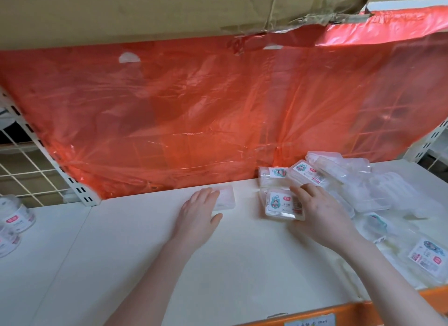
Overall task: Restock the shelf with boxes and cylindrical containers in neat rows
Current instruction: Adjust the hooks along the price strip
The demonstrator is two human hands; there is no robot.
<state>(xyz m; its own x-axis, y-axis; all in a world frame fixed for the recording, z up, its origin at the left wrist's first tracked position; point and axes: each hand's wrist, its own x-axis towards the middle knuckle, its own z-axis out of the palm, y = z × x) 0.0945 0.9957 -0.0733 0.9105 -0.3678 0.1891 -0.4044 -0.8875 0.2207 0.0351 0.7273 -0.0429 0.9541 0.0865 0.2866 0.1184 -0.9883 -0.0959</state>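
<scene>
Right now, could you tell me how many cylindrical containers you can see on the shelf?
2, both at the shelf's far left edge: one cylindrical container standing behind, another in front of it, cut off by the frame. More may be hidden outside the view.

Boxes [363,189] heaped right on the shelf [145,253]; cylindrical containers [14,219] left.

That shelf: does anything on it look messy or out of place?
Yes. The clear plastic boxes at the right lie in a jumbled heap, tilted and overlapping, not in rows. Overhead, the cardboard carton is torn, with tape peeling at its edge.
</scene>
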